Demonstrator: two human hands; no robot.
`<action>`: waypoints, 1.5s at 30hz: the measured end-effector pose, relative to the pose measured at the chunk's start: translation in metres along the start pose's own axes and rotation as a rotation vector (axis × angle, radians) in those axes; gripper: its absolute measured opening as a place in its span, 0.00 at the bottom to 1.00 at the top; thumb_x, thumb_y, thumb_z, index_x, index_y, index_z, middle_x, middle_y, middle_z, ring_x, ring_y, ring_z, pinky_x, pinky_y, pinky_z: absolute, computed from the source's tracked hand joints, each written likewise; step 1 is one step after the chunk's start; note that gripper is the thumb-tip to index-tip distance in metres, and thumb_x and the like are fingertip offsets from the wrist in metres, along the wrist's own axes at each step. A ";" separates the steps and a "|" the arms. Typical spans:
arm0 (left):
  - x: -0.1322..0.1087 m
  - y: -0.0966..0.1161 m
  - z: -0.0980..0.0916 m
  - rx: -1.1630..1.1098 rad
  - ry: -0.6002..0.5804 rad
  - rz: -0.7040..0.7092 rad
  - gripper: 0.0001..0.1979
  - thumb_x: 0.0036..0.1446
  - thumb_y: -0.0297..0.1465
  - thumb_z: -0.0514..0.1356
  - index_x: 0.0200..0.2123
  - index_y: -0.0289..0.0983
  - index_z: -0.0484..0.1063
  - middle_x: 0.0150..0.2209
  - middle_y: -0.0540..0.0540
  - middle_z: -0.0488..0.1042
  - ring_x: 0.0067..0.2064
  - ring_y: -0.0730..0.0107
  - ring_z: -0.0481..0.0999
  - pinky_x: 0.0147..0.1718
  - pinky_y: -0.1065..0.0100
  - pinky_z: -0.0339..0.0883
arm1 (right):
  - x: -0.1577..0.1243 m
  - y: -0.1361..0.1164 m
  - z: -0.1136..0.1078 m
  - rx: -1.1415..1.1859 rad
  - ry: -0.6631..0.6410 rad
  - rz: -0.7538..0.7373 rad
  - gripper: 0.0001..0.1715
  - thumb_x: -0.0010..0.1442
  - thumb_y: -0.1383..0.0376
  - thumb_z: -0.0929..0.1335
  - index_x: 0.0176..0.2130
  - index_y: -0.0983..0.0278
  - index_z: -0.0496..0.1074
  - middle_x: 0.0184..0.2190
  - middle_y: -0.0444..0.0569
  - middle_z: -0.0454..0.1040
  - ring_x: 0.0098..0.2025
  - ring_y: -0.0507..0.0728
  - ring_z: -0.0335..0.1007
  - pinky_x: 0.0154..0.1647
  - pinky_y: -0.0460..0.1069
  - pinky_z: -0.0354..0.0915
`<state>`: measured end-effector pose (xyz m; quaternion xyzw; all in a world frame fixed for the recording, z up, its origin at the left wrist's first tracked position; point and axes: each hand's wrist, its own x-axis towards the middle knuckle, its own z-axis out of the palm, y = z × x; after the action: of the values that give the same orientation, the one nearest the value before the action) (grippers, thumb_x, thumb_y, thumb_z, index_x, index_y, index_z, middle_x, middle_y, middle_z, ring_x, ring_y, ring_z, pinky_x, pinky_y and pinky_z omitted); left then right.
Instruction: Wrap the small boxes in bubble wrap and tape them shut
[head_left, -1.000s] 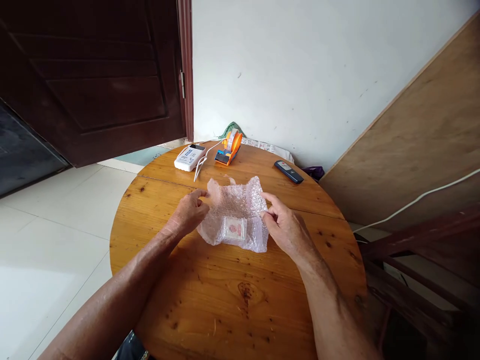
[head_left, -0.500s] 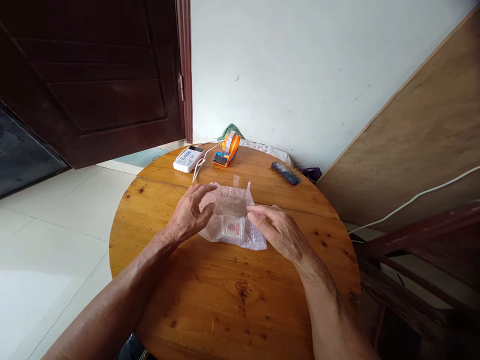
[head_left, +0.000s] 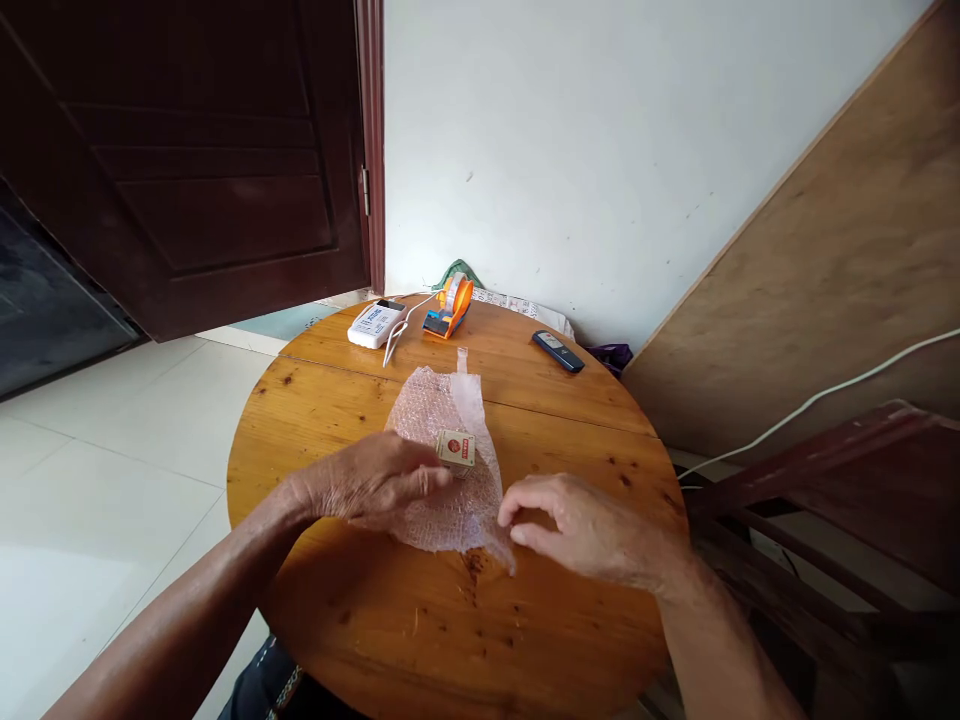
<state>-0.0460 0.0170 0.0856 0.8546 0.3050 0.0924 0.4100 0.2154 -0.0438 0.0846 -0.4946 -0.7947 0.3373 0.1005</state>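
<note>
A sheet of bubble wrap [head_left: 429, 400] lies spread out on the round wooden table. On its middle rests a small cream box [head_left: 456, 447] with red print, uncovered. My left hand [head_left: 386, 478] hovers over the sheet's left part, fingers stretched out, just beside the box and holding nothing. At the lower right edge of the wrap is my right hand [head_left: 581, 528], its fingers loosely curved and apart from the thumb. Whether its fingertips touch the wrap's edge I cannot tell. A short strip of clear tape [head_left: 462, 360] sticks out from the sheet's far edge.
Towards the back of the table [head_left: 300, 430] stand a white device [head_left: 376, 325] with a white cable and an orange tape dispenser [head_left: 448, 308]. A dark remote-like object [head_left: 557, 351] lies at the back right. The wall [head_left: 525, 150] rises behind.
The bubble wrap has been unfolded from over the box and now lies flat, reaching nearer to me. Both hands have come lower, and the box is uncovered.
</note>
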 end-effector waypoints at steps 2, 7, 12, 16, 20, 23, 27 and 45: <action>-0.003 -0.001 0.010 0.052 0.009 -0.065 0.14 0.63 0.37 0.53 0.31 0.37 0.74 0.25 0.50 0.71 0.26 0.73 0.66 0.26 0.71 0.56 | -0.007 -0.005 0.009 -0.001 -0.036 0.021 0.13 0.60 0.68 0.63 0.30 0.59 0.76 0.27 0.43 0.78 0.29 0.54 0.70 0.32 0.47 0.60; 0.011 -0.013 0.033 0.155 0.241 -0.197 0.04 0.54 0.27 0.57 0.30 0.37 0.72 0.27 0.50 0.72 0.29 0.71 0.69 0.30 0.70 0.58 | 0.003 -0.013 0.031 -0.223 0.092 0.122 0.15 0.65 0.67 0.60 0.35 0.60 0.75 0.28 0.47 0.79 0.31 0.56 0.74 0.31 0.47 0.59; 0.015 -0.014 0.045 0.275 0.304 -0.263 0.05 0.52 0.31 0.61 0.27 0.37 0.69 0.30 0.48 0.72 0.32 0.68 0.71 0.31 0.68 0.60 | 0.018 -0.003 0.034 -0.594 0.226 0.407 0.15 0.65 0.65 0.63 0.48 0.64 0.74 0.34 0.59 0.81 0.36 0.65 0.79 0.32 0.51 0.61; 0.010 -0.021 0.061 0.344 0.372 -0.273 0.10 0.52 0.38 0.64 0.32 0.38 0.71 0.38 0.46 0.72 0.35 0.65 0.74 0.33 0.66 0.65 | 0.018 0.012 0.026 -0.635 0.269 0.505 0.15 0.64 0.63 0.65 0.48 0.65 0.75 0.37 0.60 0.81 0.40 0.67 0.79 0.35 0.53 0.63; 0.007 -0.028 0.080 0.390 0.421 -0.245 0.21 0.52 0.50 0.63 0.37 0.39 0.71 0.45 0.42 0.72 0.42 0.58 0.75 0.36 0.63 0.69 | 0.018 0.009 0.021 -0.587 0.387 0.388 0.15 0.65 0.64 0.64 0.49 0.63 0.75 0.40 0.56 0.80 0.43 0.64 0.77 0.41 0.54 0.65; 0.007 -0.029 0.088 0.413 0.463 -0.194 0.27 0.50 0.57 0.62 0.40 0.39 0.72 0.50 0.40 0.71 0.48 0.52 0.73 0.43 0.57 0.69 | 0.029 -0.003 0.026 -0.556 0.514 0.168 0.16 0.63 0.60 0.66 0.48 0.63 0.74 0.49 0.56 0.76 0.51 0.64 0.71 0.51 0.56 0.63; 0.007 -0.029 0.091 0.441 0.474 -0.165 0.31 0.47 0.55 0.65 0.46 0.39 0.71 0.58 0.37 0.67 0.56 0.45 0.69 0.53 0.51 0.66 | 0.054 -0.010 0.039 -0.515 0.524 0.033 0.19 0.55 0.62 0.70 0.48 0.63 0.73 0.56 0.57 0.72 0.60 0.68 0.63 0.56 0.60 0.59; 0.006 -0.020 0.088 0.555 0.393 -0.147 0.26 0.47 0.53 0.66 0.38 0.38 0.71 0.54 0.38 0.70 0.54 0.45 0.68 0.51 0.49 0.66 | -0.034 0.050 0.008 -0.546 1.017 0.346 0.23 0.59 0.54 0.67 0.50 0.63 0.71 0.54 0.60 0.73 0.55 0.71 0.69 0.52 0.66 0.64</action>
<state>-0.0146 -0.0265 0.0126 0.8752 0.4522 0.1390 0.1007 0.2642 -0.0617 0.0525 -0.7239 -0.6128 -0.1462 0.2810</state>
